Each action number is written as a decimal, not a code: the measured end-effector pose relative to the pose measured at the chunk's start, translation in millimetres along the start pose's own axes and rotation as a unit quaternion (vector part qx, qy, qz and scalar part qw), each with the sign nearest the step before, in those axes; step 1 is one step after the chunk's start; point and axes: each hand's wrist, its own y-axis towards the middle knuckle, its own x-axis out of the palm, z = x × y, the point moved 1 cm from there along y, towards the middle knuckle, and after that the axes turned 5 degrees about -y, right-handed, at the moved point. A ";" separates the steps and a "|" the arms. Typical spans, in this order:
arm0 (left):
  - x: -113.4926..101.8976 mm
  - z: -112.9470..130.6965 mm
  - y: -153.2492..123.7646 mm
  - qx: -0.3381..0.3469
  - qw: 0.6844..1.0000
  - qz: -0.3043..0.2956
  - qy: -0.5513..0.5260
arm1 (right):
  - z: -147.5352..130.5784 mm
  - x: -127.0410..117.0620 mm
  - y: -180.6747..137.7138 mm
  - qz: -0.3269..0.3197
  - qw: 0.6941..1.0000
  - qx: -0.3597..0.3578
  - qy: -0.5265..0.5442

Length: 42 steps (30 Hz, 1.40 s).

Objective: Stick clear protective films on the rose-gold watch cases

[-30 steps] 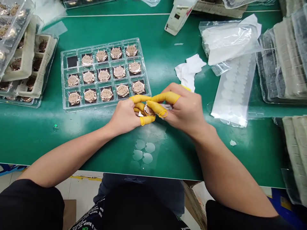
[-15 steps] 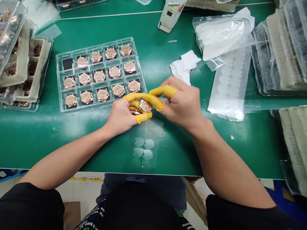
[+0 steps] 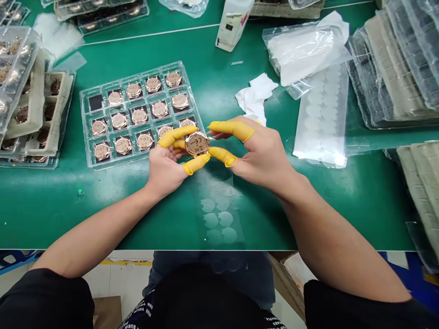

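My left hand pinches a rose-gold watch case between fingers capped in yellow finger cots, its round face turned up. My right hand is just to the right of it, thumb and forefinger spread apart, fingertips close to the case but off it. Behind my left hand lies a clear plastic tray with several rose-gold watch cases in its pockets; the far-left top pocket shows only a black pad. A transparent sheet of round stickers lies on the green table in front of me.
Stacked trays of watch cases stand at the left. A white cloth, a long sticker sheet, a plastic bag and stacks of trays lie to the right. A white box stands at the back.
My right hand's fingers have come off the watch case and spread apart. My left hand has turned the case face up and raised it slightly.
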 end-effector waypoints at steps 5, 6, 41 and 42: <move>-0.4 2.7 0.3 0.033 0.999 -0.004 -0.001 | 0.2 2.0 -0.4 -0.022 0.988 0.121 0.094; -0.3 3.9 0.4 0.044 0.999 0.001 0.005 | 0.3 3.2 0.1 -0.026 0.979 0.158 0.126; 4.5 15.5 -7.1 0.074 0.982 -0.155 0.079 | 7.3 -12.1 2.9 -0.179 0.947 0.185 0.195; 4.6 16.1 -7.7 0.077 0.979 -0.166 0.089 | 8.6 -12.6 3.1 -0.158 0.954 0.176 0.182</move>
